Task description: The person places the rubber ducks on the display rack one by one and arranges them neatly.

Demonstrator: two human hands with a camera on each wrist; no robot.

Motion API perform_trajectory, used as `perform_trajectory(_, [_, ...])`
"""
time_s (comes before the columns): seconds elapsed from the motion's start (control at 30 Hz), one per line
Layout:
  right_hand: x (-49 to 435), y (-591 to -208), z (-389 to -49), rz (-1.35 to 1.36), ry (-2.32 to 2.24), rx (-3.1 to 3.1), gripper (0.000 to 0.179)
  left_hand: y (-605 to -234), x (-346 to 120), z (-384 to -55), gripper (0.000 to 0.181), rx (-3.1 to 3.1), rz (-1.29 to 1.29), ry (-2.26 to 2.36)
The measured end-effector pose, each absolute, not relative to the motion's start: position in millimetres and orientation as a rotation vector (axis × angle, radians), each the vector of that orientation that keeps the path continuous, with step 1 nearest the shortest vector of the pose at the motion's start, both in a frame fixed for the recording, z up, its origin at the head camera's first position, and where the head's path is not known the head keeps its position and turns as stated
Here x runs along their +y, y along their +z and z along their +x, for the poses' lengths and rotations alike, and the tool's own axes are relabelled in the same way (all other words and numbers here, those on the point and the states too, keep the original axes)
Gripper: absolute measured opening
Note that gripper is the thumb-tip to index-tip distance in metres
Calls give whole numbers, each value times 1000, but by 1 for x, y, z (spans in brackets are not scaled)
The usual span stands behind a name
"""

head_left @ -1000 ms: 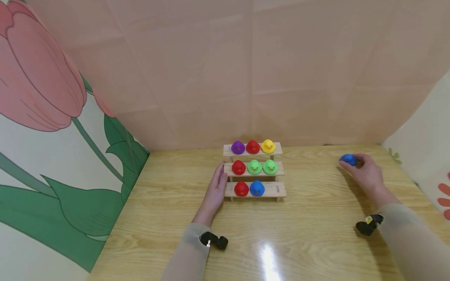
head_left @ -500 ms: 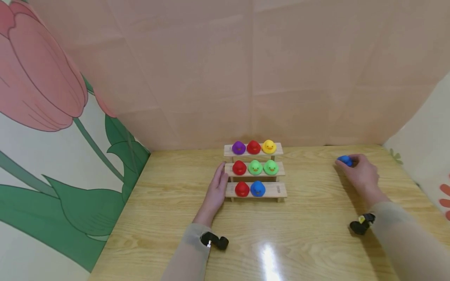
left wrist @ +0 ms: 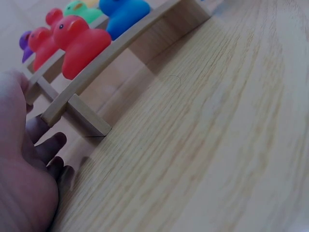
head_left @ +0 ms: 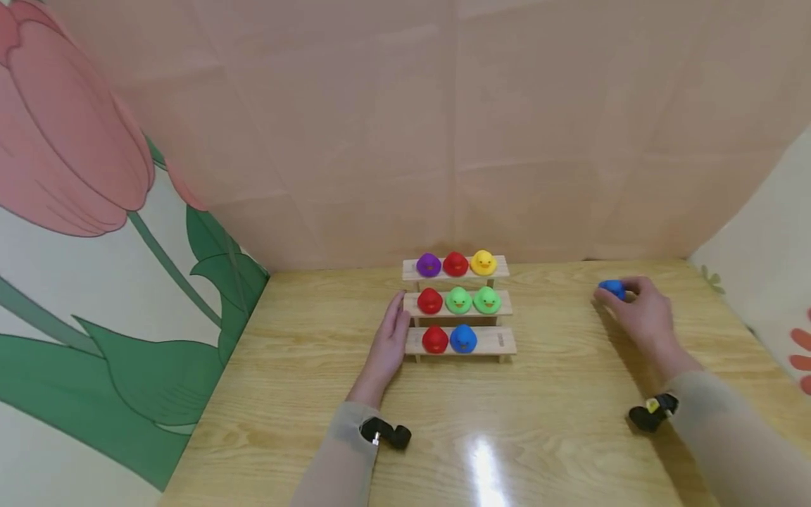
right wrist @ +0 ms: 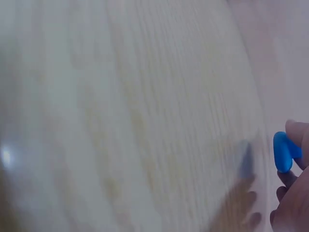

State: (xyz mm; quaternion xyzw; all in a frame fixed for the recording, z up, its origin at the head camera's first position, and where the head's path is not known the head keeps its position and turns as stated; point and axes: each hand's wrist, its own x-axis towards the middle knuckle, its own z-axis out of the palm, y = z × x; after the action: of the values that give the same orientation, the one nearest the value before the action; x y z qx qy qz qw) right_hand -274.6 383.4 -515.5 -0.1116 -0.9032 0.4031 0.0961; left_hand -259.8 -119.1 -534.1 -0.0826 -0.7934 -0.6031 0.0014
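A three-tier wooden rack (head_left: 488, 342) stands at the table's middle with several small rubber ducks on it. The front tier carries a red duck (head_left: 434, 340) and a blue duck (head_left: 464, 339), with bare wood at its right end. Along the rack's left side lies my left hand (head_left: 388, 345), fingers extended and touching the ends of the tiers; the left wrist view shows fingertips beside and below the front tier's end. Far to the right, my right hand (head_left: 648, 313) pinches another blue duck (head_left: 612, 289) above the table, partly hidden by the fingers.
On the middle tier sit a red duck (head_left: 430, 301) and two green ducks (head_left: 459, 301). A purple, a red and a yellow duck (head_left: 483, 263) line the back tier. Behind the wooden table (head_left: 557, 394) rises a pink backdrop (head_left: 355, 141); printed panels flank it.
My right hand has moved a little to the left with the blue duck between its fingers. The left hand and the rack have kept their places.
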Motion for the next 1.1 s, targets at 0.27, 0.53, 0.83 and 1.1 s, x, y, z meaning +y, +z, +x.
perform_trajectory(0.27, [353,-494,-258,-175,1257,-2681,83,-531,-119,-259,62,-2469,-259,-1924])
perform_trajectory(0.53, [321,-477,-241,-10,1227,-2668,71,-530,-119,-258,60,-2474,-258,-1915])
perform_trajectory(0.83, [290,-463,-223,92,1198,-2716,69,-529,-119,-258,58,-2481,-244,-1908])
perform_trajectory(1.1, [269,-455,-208,168,1210,-2738,68,-529,-118,-257,56,-2490,-234,-1905])
